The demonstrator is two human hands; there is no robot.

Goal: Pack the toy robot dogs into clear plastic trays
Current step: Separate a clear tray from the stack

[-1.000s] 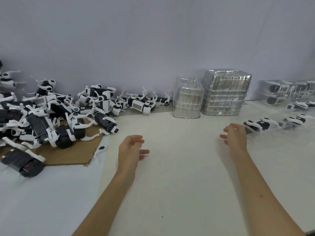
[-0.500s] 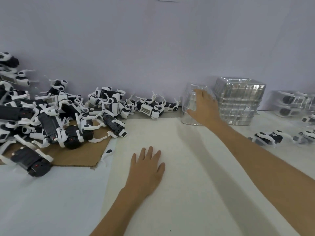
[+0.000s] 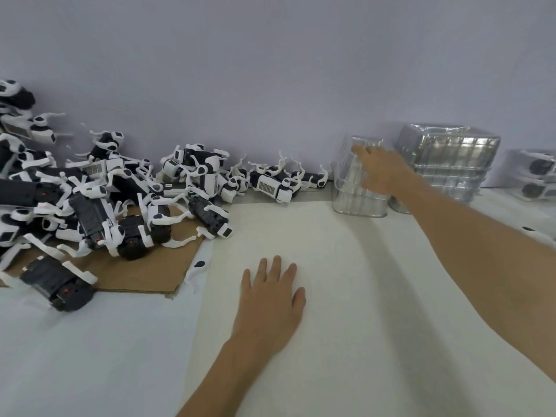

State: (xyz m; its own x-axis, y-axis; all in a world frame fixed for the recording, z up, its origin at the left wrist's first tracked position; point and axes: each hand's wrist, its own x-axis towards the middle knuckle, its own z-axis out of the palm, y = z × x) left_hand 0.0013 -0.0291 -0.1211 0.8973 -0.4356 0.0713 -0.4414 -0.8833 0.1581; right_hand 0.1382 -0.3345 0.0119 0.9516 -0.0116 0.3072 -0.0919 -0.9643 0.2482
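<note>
A heap of black-and-white toy robot dogs (image 3: 99, 203) lies at the left, partly on a brown cardboard sheet (image 3: 141, 272). More dogs (image 3: 272, 185) lie along the wall. A small stack of clear plastic trays (image 3: 352, 200) stands at the back, with a larger stack (image 3: 448, 164) just to its right. My right hand (image 3: 382, 173) reaches across and lies on the top of the small stack, fingers stretched over it and thumb hidden. My left hand (image 3: 270, 299) rests flat, palm down, on the white sheet (image 3: 346, 326) and holds nothing.
Clear trays with dogs inside (image 3: 535, 173) are stacked at the far right against the wall. One dog (image 3: 57, 284) lies apart at the cardboard's front left. A loose white leg piece (image 3: 198, 266) sits by the cardboard's edge. The grey wall runs close behind everything.
My right hand moved from the right side of the table up onto the small tray stack and stays there. My left hand went down flat on the white sheet.
</note>
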